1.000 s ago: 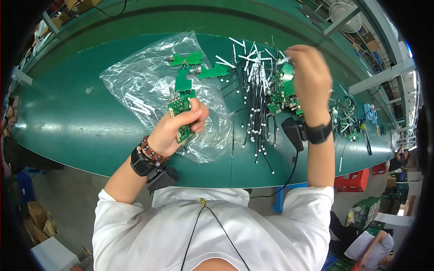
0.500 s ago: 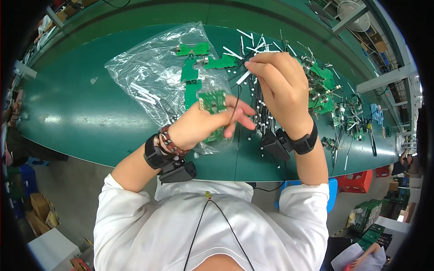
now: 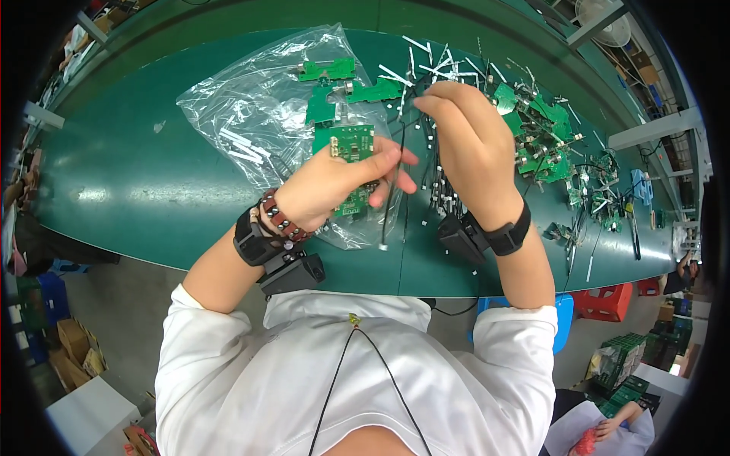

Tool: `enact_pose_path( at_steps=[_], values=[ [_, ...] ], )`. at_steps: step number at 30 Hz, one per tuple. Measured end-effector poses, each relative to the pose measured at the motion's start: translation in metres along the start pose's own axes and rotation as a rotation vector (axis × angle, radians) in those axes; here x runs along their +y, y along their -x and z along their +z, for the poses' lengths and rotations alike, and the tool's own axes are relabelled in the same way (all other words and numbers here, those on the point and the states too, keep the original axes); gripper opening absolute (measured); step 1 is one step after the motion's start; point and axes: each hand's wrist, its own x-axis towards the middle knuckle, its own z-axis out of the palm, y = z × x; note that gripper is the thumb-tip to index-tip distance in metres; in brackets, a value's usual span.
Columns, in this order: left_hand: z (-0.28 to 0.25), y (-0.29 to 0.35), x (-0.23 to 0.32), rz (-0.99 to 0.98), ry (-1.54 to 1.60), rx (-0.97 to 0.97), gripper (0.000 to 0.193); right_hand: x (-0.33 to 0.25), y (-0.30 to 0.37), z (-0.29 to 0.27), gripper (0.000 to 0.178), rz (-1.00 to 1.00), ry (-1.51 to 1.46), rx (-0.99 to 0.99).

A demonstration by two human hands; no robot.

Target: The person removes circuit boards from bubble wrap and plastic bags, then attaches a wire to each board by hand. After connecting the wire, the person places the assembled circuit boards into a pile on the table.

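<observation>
My left hand [image 3: 323, 182] is closed, with a green circuit board [image 3: 353, 143] in its palm and a thin black cable [image 3: 386, 220] between thumb and fingers. A small white connector ends the cable below the hand. To the right, my right hand [image 3: 475, 140] is raised with fingertips pinched together at a dark strand, apparently the cable's upper part; its exact grip is partly hidden. Beneath the left hand lies a clear plastic bag [image 3: 220, 99] with several more green boards [image 3: 375, 91] on it. Black cables with white ends [image 3: 445, 199] lie under the right hand.
Loose white strips [image 3: 418, 45] are scattered at the far middle of the green table [image 3: 114, 167]. A heap of green boards with wires [image 3: 549, 125] lies right of my right hand, with more tangled parts [image 3: 604, 194] beyond. Red [image 3: 604, 302] and blue stools [image 3: 564, 323] stand below the table edge.
My left hand has shifted slightly left and up, and its board now faces up more fully. The cable's white end hangs below my left fingers. My right hand stays raised nearby.
</observation>
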Motion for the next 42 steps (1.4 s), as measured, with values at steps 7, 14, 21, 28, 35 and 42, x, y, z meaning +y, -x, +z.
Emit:
enact_pose_path(
  at_steps=[7, 14, 21, 28, 35, 42],
  values=[
    [-0.010, -0.008, -0.008, 0.165, -0.115, 0.175, 0.015, -0.012, 0.023, 0.003, 0.004, 0.418, -0.304, -0.301],
    [-0.010, -0.006, 0.005, 0.188, -0.327, 0.196, 0.015, -0.017, 0.035, -0.005, 0.006, 0.860, -1.267, -0.835],
    [-0.003, -0.004, 0.000, 0.225, -0.038, 0.215, 0.023, -0.020, 0.039, -0.007, 0.008, 0.959, -1.428, -0.566],
    [-0.007, -0.007, -0.017, 0.255, -0.203, 0.141, 0.038, -0.034, 0.048, -0.004, 0.009, 0.826, -1.322, -0.190],
    [-0.009, -0.005, -0.039, 0.344, -0.201, 0.103, 0.019, -0.043, 0.059, 0.003, 0.015, 0.587, -1.084, -0.206],
    [-0.005, 0.000, -0.039, 0.574, -0.155, 0.069, 0.033, -0.044, 0.054, 0.000, 0.022, 0.462, -0.762, -0.114]
  ],
)
